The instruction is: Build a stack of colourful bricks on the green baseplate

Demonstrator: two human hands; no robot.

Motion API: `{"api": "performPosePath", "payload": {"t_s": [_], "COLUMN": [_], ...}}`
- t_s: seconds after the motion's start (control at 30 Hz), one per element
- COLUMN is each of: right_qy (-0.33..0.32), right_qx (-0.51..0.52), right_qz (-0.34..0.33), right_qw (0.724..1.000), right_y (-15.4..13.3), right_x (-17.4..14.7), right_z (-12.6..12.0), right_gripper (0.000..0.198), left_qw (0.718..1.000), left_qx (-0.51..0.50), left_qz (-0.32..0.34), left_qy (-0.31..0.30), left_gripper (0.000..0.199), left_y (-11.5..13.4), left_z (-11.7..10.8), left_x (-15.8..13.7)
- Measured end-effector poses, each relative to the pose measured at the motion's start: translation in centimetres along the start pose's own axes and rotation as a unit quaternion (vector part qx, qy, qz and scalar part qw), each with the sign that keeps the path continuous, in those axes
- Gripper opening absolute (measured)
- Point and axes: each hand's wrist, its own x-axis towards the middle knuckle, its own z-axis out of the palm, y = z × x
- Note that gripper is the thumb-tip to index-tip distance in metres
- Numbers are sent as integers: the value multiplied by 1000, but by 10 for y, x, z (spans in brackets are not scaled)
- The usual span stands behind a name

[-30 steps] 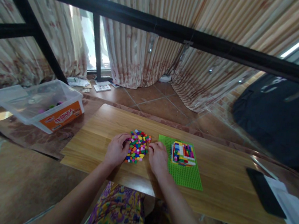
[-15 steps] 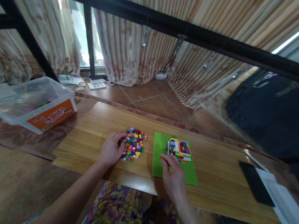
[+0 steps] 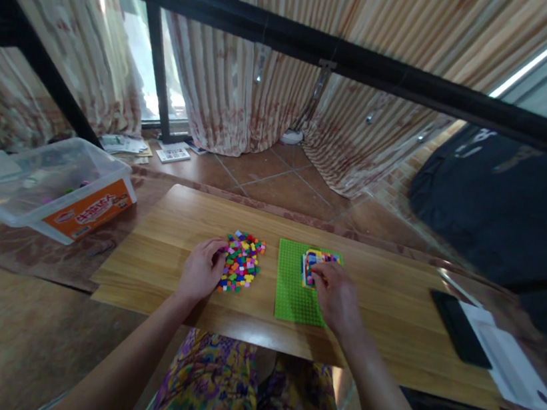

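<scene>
1. Adding to the multicoloured brick structure (image 3: 315, 257) seems to be the step in hand; it stands toward the far right part of the green baseplate (image 3: 290, 296), with bare studs showing to its left and in front

2. At its top is the right hand (image 3: 336, 297), thumb and fingertips drawn close together in a narrow pinch; I cannot tell whether this grip has hold of a brick

3. To do this well, I would line studs up first, then press straight down with one fingertip, bracing the walls so that no layer tilts or pops loose

4. Fingers and knuckles hide much of the structure's right and near sides, so the fit of any brick there cannot be judged

5. Left of the baseplate and apart from it, the left hand (image 3: 201, 269) curls at the edge of the pile of small bricks (image 3: 241, 265); its fingertips are partly hidden, and I cannot tell how open that grip is or if it holds anything

6. Farther along the bench (image 3: 147, 249), a dark flat slab (image 3: 459, 328) lies at the right; its use is unclear
</scene>
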Motion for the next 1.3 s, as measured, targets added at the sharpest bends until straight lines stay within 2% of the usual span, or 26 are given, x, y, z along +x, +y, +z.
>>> {"api": "performPosePath", "payload": {"t_s": [0.2, 0.57, 0.8, 1.3], "right_qy": [-31, 18, 37, 25], "right_qx": [-53, -21, -35, -21], "right_qz": [-24, 15, 9, -6], "right_qw": [998, 1000, 999, 999], "right_y": [5, 3, 3, 5], "right_x": [5, 2, -2, -9], "right_z": [7, 10, 10, 15], "right_gripper": [20, 17, 16, 24], "left_qw": [1000, 1000, 1000, 1000], "left_qx": [1, 2, -1, -2], "left_qz": [4, 1, -1, 1], "left_qy": [-1, -1, -5, -9], "left_gripper": [22, 21, 21, 21], "left_y": [1, 1, 1, 4], "left_z": [-1, -1, -1, -3], "left_x": [0, 0, 0, 1]}}
